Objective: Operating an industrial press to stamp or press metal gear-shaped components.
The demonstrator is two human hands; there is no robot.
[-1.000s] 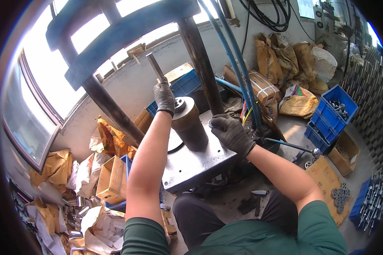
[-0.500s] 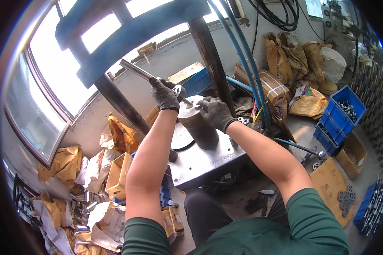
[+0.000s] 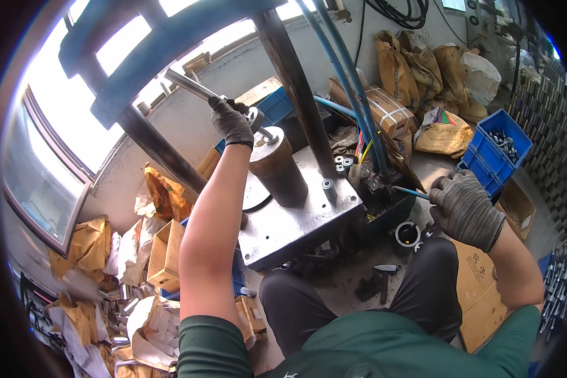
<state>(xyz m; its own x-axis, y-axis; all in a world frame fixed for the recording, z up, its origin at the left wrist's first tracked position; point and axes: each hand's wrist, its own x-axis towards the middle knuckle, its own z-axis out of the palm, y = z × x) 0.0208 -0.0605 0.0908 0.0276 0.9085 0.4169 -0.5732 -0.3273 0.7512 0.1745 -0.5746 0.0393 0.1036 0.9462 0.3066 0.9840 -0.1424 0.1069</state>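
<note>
My left hand (image 3: 233, 123), in a dark knit glove, is closed around a long metal shaft (image 3: 189, 83) that slants down to the right. A pale ring-shaped part (image 3: 256, 118) sits on the shaft beside my fingers. The shaft's lower end meets the top of a thick steel cylinder (image 3: 278, 173), which stands on the metal press table (image 3: 309, 230). Off to the right, my gloved right hand (image 3: 465, 205) is closed over the outer end of a blue lever (image 3: 411, 191). My palm and fingers hide that end.
A short metal bushing (image 3: 329, 189) and several small bearings (image 3: 344, 166) stand on the table's right side. Dark press columns (image 3: 295, 94) rise around the cylinder. A hammer (image 3: 385, 277) lies on the floor between my legs. Blue crates (image 3: 494, 151) are at right.
My right hand has left the cylinder's top and moved right and down onto the lever. My left hand still holds the shaft. The whole view has shifted slightly.
</note>
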